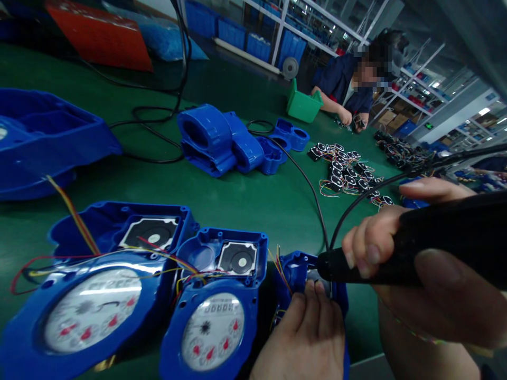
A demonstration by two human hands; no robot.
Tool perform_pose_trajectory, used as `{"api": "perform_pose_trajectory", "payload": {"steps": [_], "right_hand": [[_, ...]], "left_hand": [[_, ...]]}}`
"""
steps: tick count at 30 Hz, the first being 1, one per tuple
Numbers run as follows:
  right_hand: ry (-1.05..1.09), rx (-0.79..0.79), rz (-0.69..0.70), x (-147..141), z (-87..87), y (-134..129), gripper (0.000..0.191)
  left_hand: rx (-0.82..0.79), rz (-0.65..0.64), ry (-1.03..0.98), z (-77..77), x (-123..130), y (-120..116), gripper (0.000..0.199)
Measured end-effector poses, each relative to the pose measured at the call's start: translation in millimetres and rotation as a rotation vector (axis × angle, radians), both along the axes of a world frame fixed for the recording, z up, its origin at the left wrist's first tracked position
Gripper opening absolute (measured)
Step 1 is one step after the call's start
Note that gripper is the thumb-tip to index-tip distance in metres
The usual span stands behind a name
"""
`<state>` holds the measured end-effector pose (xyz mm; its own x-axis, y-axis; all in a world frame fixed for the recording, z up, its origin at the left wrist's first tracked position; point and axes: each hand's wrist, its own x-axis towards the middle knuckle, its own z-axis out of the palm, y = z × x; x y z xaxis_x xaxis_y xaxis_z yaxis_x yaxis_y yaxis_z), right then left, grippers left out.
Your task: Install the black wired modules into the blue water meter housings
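Note:
My right hand (455, 295) is wrapped around a black electric screwdriver (467, 232), held nearly level with its nose pointing left. That nose sits over the upper compartment of a blue water meter housing (343, 295), and the tip is hidden. My left hand (307, 338) lies across this housing, fingers together and fingertips pressing on a greyish part in the compartment. To the left stand two more blue water meters, a middle one (168, 338) and a larger-looking one (24, 327). Each has a white dial with red pointers, a black module in its compartment, and loose coloured wires.
Several blue housings (209, 137) stand behind, with black cable around them. Black wired modules (350, 171) lie in a group at the right. A green bin (303, 103) is near a co-worker (336, 79) handling small parts. An orange-red sheet (103, 37) lies far left.

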<state>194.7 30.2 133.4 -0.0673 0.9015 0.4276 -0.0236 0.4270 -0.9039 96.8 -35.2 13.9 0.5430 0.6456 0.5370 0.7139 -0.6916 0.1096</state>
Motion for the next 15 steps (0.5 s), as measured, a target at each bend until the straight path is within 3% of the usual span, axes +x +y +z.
{"api": "perform_pose_trajectory", "payload": {"steps": [8,15], "right_hand": [[0.028,-0.060,0.044,2.9,0.2,-2.1,0.032],[0.040,0.035,0.188,1.1,-2.8,6.9,0.033]], "left_hand": [[-0.014,0.007,-0.003,1.6,0.9,1.1,0.035],[-0.003,0.002,0.040,2.8,-1.8,-3.4,0.035]]}}
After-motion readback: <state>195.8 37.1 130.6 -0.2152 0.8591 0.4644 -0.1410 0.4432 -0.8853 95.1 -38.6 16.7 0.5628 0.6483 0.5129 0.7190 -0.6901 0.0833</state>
